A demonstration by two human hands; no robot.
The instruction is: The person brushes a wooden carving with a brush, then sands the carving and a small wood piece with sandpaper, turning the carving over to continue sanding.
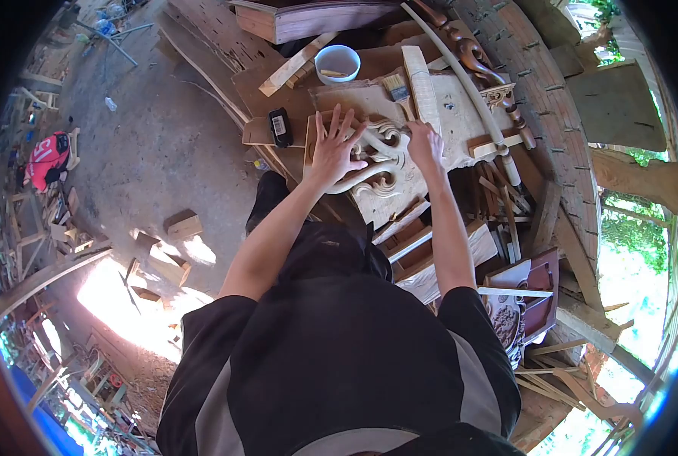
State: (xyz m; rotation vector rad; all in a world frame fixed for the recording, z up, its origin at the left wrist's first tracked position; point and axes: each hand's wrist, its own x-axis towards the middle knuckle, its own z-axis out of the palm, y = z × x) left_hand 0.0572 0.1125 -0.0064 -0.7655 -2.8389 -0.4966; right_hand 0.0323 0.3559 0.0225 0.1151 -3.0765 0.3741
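Observation:
A pale carved wooden scrollwork panel [391, 163] lies on the work surface in front of me. My left hand [333, 156] rests on its left part, fingers spread and thumb out to the side. At the panel's upper right, my right hand [426, 146] is closed around the handle end of a flat paintbrush [397, 90], whose bristles point away from me. Beside the brush lies a pale wooden block [421, 87]. A white bowl [337, 64] with a small stick-like piece in it stands beyond my left hand.
A black device with a label [280, 127] lies left of the panel. A long curved wooden strip [460, 80] and turned dark wood pieces [472, 53] lie at the right. Offcuts [498, 205] are piled below. A person in a red shirt [48, 159] is far left.

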